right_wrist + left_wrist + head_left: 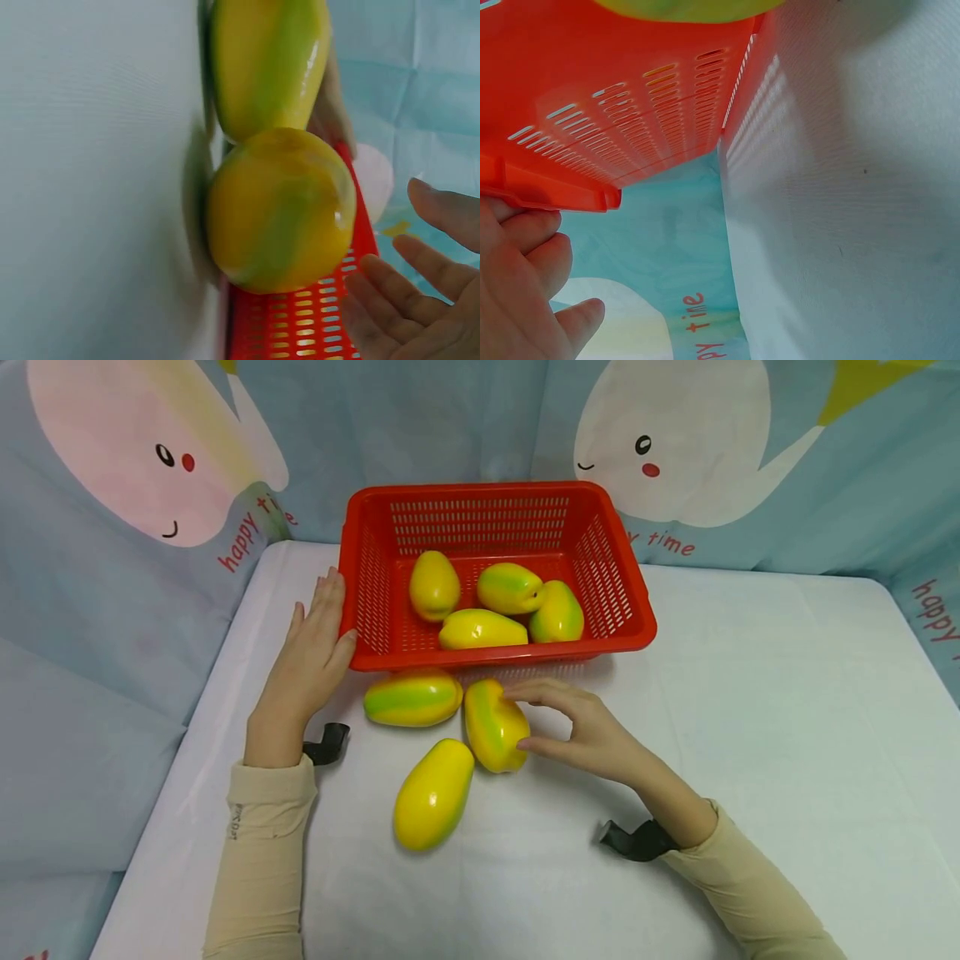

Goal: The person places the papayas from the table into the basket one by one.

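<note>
Against the left side of the red basket (495, 656) rests my left hand (311, 652), its fingers fairly straight along the rim. In the left wrist view, the fingertips (536, 225) are at the basket's edge. My right hand (585, 731) is beside a yellow-green papaya (497, 727), thumb and fingers spread apart. The right wrist view shows that papaya (281, 214) with the fingers (390, 289) held loosely beside it, not curled round it. Two more papayas lie nearby: one sideways (414, 699) under the basket's front rim, another (435, 795) closer to me.
Inside the basket lie several papayas, among them one at the left (434, 585) and one at the front (483, 629). A white cloth (772, 710) covers the table. Behind it hangs a blue curtain (465, 427) with cartoon whales. Black wrist mounts show at both sleeves.
</note>
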`<state>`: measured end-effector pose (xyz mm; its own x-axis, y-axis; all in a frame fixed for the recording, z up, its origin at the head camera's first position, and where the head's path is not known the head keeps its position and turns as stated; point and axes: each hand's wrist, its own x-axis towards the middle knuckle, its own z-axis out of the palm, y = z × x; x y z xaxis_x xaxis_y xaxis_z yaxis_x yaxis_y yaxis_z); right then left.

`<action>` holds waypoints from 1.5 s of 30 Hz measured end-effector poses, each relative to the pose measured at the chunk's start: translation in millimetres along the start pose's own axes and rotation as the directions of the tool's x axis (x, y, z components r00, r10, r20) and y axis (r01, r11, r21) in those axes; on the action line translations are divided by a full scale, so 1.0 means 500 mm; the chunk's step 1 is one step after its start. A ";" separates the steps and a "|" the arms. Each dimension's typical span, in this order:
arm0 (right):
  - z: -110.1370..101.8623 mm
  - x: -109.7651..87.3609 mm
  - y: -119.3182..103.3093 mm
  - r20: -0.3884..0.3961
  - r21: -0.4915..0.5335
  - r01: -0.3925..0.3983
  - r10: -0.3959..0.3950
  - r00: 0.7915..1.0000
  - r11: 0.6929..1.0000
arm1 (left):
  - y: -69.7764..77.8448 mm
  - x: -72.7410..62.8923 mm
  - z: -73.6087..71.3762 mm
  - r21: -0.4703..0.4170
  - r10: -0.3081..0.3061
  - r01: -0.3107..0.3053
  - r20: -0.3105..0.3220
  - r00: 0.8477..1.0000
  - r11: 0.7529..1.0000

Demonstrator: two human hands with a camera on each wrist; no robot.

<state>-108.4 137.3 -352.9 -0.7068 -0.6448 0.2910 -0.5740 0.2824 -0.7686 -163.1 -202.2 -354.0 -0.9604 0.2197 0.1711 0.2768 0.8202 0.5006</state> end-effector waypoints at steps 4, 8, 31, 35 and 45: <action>0.008 -0.002 0.006 0.042 -0.018 -0.046 0.047 0.998 0.999 | -0.002 -0.001 0.002 -0.001 0.004 -0.004 0.002 1.000 1.000; 0.013 -0.001 0.009 0.075 -0.056 -0.082 0.086 0.993 0.995 | -0.004 0.000 0.003 0.000 0.011 -0.011 0.003 1.000 1.000; 0.027 0.004 0.033 0.153 -0.082 -0.199 0.210 0.966 0.977 | -0.005 0.002 0.001 0.006 0.000 0.000 0.005 1.000 1.000; 0.030 0.004 0.036 0.168 -0.092 -0.202 0.216 0.962 0.975 | -0.003 0.001 -0.001 -0.001 -0.003 0.003 0.008 1.000 1.000; 0.034 0.002 0.039 0.183 -0.058 -0.245 0.252 0.950 0.968 | 0.000 0.002 -0.001 -0.009 -0.008 0.008 0.011 1.000 1.000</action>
<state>-113.5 130.1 -377.5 -0.7405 -0.6717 -0.0210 -0.4063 0.4723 -0.7822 -164.1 -202.5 -353.4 -0.9628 0.2195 0.1576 0.2697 0.8171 0.5096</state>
